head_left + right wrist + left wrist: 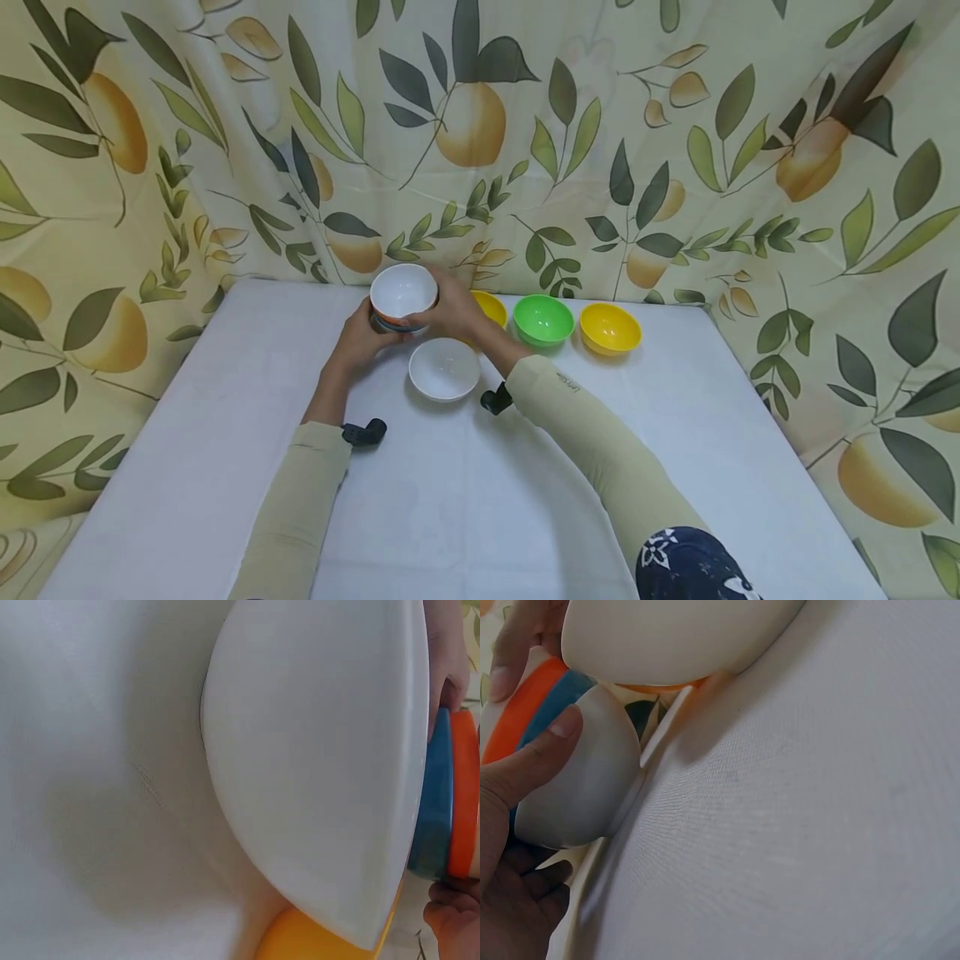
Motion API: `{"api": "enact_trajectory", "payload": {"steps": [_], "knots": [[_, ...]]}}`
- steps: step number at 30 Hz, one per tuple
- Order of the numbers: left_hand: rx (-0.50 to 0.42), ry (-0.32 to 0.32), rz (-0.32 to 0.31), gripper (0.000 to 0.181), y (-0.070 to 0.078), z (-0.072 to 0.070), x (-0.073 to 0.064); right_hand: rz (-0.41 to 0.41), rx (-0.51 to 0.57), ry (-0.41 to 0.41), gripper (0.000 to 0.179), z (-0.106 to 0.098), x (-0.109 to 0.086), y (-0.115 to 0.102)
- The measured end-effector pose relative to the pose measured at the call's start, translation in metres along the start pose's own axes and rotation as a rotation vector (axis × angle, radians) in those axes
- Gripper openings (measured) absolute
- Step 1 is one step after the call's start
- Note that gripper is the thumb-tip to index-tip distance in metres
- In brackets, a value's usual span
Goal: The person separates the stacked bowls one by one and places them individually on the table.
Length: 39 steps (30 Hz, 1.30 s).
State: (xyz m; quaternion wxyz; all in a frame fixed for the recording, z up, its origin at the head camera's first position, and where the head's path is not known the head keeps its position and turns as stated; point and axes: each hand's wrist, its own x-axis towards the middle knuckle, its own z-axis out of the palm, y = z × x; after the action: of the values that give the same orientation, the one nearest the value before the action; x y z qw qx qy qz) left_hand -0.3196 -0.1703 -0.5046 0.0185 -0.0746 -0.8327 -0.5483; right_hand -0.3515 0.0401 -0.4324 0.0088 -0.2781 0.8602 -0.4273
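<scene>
Both hands hold a stack of two nested bowls above the far part of the table. The upper bowl [403, 287] has a white inside and an orange band. Beneath it sits the lower bowl [592, 776], white outside with a blue band at the rim. My left hand [362, 340] grips the lower bowl, thumb on its side and fingers underneath. From the other side my right hand [456, 310] holds the upper bowl near its orange band. A plain white bowl [444, 368] stands on the table just in front of the hands.
Right of the hands, along the back edge of the white-covered table [450, 500], stand a yellow bowl [492, 307] partly behind the right hand, a green bowl [543, 321] and another yellow bowl [610, 328]. A patterned curtain [480, 208] hangs behind the table.
</scene>
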Motion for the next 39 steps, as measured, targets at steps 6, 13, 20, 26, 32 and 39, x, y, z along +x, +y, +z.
{"api": "enact_trajectory", "payload": {"steps": [6, 13, 20, 26, 32, 39], "knots": [[-0.009, -0.008, -0.014, 0.107, 0.000, 0.001, 0.001, 0.026, -0.001, 0.009, 0.086, -0.001, -0.001, -0.002], [-0.007, -0.017, -0.028, 0.105, -0.002, 0.002, 0.001, 0.069, 0.016, 0.024, 0.083, 0.000, -0.005, -0.003], [-0.008, -0.023, -0.027, 0.106, -0.005, 0.005, 0.000, 0.092, 0.057, 0.034, 0.083, 0.001, -0.007, -0.001], [-0.026, -0.021, -0.008, 0.106, -0.003, 0.003, -0.001, 0.054, 0.090, 0.077, 0.087, -0.003, -0.008, 0.000], [-0.027, -0.016, 0.005, 0.106, -0.001, 0.000, 0.000, 0.030, 0.090, 0.109, 0.088, -0.009, -0.008, -0.005], [-0.037, -0.013, -0.003, 0.107, -0.003, 0.000, 0.001, 0.020, 0.069, 0.131, 0.093, -0.017, -0.020, -0.010]]}}
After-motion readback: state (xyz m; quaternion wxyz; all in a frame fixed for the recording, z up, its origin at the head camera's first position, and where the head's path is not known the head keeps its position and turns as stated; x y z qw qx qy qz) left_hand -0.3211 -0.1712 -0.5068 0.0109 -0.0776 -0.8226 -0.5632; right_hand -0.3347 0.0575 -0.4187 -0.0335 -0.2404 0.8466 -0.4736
